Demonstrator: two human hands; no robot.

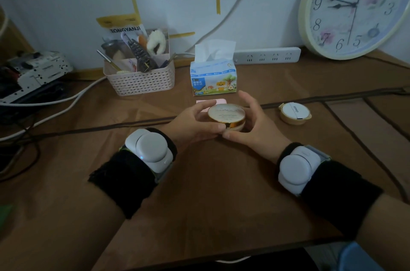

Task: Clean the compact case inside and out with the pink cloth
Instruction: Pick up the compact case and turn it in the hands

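Round gold-rimmed compact case point(226, 115): closed, held above the brown bench point(199, 193) between our left hand point(195, 123) and right hand point(253, 124). Light, rigid, slick; we judge the rim best. Folded pink cloth point(213, 102) lies behind.

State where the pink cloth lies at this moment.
In the head view the pink cloth lies flat on the table, just behind the held compact case and in front of the tissue pack, partly hidden by the left hand.

Black wristbands point(124, 178) carry white, seemingly plastic, round devices point(149, 150).
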